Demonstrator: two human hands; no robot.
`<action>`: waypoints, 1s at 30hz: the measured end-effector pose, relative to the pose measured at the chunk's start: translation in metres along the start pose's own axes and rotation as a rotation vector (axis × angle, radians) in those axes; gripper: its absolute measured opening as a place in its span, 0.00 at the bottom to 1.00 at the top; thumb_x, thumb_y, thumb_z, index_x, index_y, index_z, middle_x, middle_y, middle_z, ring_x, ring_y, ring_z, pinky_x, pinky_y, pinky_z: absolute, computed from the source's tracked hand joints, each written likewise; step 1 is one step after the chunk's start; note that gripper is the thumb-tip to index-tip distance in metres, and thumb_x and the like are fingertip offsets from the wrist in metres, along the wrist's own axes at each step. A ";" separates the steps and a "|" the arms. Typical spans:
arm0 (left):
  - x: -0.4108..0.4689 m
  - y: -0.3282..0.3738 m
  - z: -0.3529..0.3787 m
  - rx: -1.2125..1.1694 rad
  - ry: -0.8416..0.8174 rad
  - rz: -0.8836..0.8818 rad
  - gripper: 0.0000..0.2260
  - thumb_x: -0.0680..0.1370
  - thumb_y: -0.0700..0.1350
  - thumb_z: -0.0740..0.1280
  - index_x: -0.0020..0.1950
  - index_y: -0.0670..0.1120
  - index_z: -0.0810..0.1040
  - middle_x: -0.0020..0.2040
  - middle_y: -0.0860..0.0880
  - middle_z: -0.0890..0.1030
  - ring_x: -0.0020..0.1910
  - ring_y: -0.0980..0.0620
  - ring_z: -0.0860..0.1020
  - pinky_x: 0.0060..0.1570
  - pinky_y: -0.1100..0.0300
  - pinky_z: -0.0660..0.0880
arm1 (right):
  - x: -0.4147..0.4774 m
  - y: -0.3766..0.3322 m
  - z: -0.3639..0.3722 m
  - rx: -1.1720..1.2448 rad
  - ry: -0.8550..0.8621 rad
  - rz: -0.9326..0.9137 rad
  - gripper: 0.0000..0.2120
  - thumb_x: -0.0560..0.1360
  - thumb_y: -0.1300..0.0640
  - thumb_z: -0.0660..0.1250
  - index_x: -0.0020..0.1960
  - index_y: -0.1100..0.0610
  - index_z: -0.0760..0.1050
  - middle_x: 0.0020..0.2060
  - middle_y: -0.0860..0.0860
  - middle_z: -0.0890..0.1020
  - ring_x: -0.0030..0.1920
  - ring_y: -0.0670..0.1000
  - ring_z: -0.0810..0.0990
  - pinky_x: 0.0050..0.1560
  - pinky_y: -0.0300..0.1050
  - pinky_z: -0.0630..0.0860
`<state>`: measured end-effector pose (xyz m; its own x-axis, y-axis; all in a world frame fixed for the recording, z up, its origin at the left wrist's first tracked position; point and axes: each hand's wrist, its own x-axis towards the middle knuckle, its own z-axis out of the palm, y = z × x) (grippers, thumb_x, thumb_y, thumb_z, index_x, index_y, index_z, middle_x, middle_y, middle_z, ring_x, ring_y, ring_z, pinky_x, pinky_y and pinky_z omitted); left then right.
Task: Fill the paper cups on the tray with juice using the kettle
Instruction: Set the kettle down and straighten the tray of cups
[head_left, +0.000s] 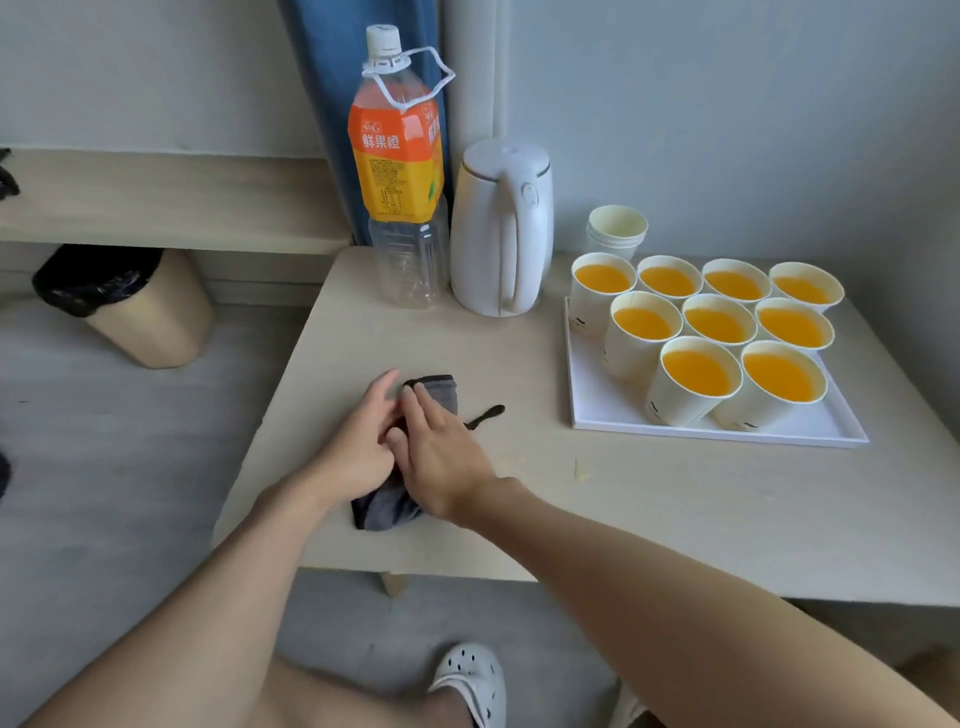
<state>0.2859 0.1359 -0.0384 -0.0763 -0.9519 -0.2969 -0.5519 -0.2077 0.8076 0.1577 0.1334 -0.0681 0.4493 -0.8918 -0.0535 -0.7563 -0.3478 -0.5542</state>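
Several paper cups (698, 374) holding orange juice stand on a white tray (592, 410) at the table's right. The white kettle (501, 228) stands upright behind the tray's left corner, lid closed. My left hand (358, 447) and my right hand (441, 457) both rest on a dark grey cloth (384, 512) near the table's front left. The right hand lies flat on top of the cloth with fingers spread; the left hand grips its left side. A black loop (485, 415) of the cloth sticks out to the right.
An almost empty orange juice bottle (402, 171) stands left of the kettle. A short stack of empty paper cups (617, 231) sits behind the tray. A bin with a black bag (124, 304) is on the floor at left. My foot in a white clog (475, 680) is below the table's edge.
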 end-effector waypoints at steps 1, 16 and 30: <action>-0.004 -0.001 0.002 -0.070 0.032 -0.013 0.37 0.78 0.20 0.52 0.84 0.45 0.54 0.78 0.46 0.66 0.77 0.52 0.66 0.68 0.69 0.63 | -0.003 0.000 0.001 -0.078 -0.026 0.022 0.29 0.86 0.47 0.46 0.80 0.63 0.49 0.80 0.62 0.49 0.80 0.57 0.48 0.79 0.50 0.46; -0.037 0.037 0.081 0.503 -0.038 0.215 0.25 0.82 0.46 0.63 0.80 0.50 0.66 0.74 0.47 0.75 0.72 0.45 0.72 0.69 0.53 0.70 | -0.086 0.064 -0.034 -0.487 -0.126 0.160 0.34 0.81 0.43 0.42 0.82 0.57 0.40 0.81 0.54 0.39 0.80 0.52 0.38 0.78 0.57 0.38; -0.038 0.107 0.186 0.591 -0.189 0.399 0.20 0.80 0.44 0.64 0.72 0.53 0.77 0.70 0.52 0.80 0.69 0.45 0.74 0.69 0.50 0.69 | -0.208 0.167 -0.102 -0.264 0.103 0.395 0.25 0.79 0.56 0.56 0.76 0.51 0.61 0.81 0.44 0.50 0.80 0.43 0.45 0.78 0.49 0.38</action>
<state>0.0755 0.1918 -0.0356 -0.4768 -0.8636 -0.1636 -0.8036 0.3529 0.4792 -0.1105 0.2318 -0.0647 0.0642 -0.9898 -0.1271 -0.9603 -0.0266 -0.2778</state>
